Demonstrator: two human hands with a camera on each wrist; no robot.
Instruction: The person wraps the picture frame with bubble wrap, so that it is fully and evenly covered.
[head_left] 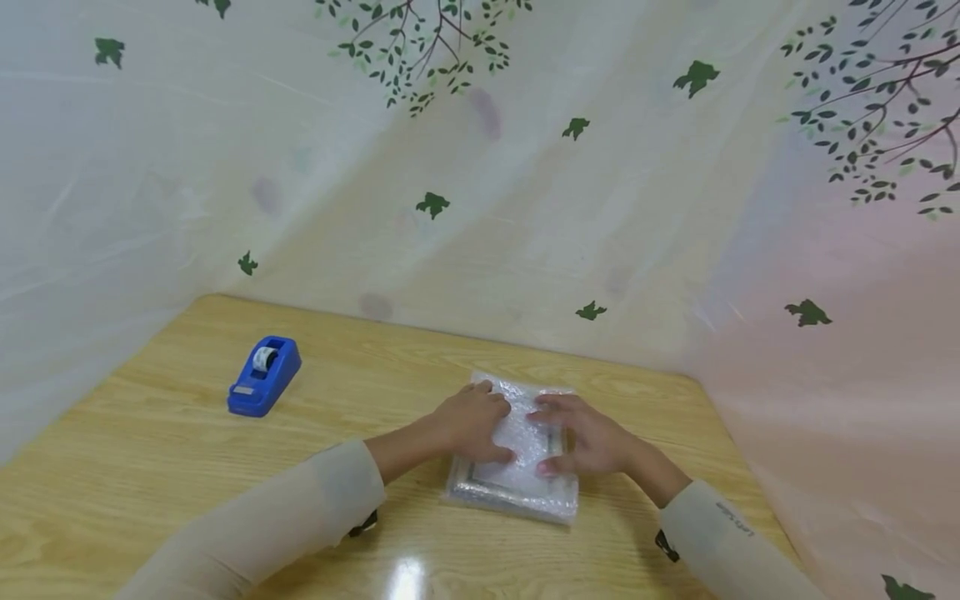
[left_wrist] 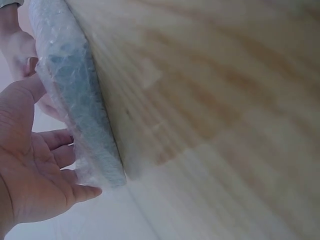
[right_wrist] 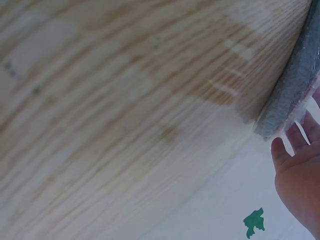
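A flat rectangular package in clear bubble wrap [head_left: 517,496] lies on the wooden table, with the dark border of a frame-like thing showing through it. My left hand [head_left: 476,421] rests on its upper left part, fingers spread and thumb towards the middle. From the other side my right hand [head_left: 592,437] reaches over the right edge, its fingers and thumb apart on the wrap. In the left wrist view the package's thick side [left_wrist: 80,90] stands beside the left fingers. The right wrist view has the right fingertips at a corner of the package [right_wrist: 287,95].
A blue tape dispenser [head_left: 264,377] with a roll of tape [head_left: 264,358] stands on the left of the wooden table [head_left: 360,375]. Behind and along the sides hangs a pale curtain [head_left: 510,250] printed with green leaves and birds.
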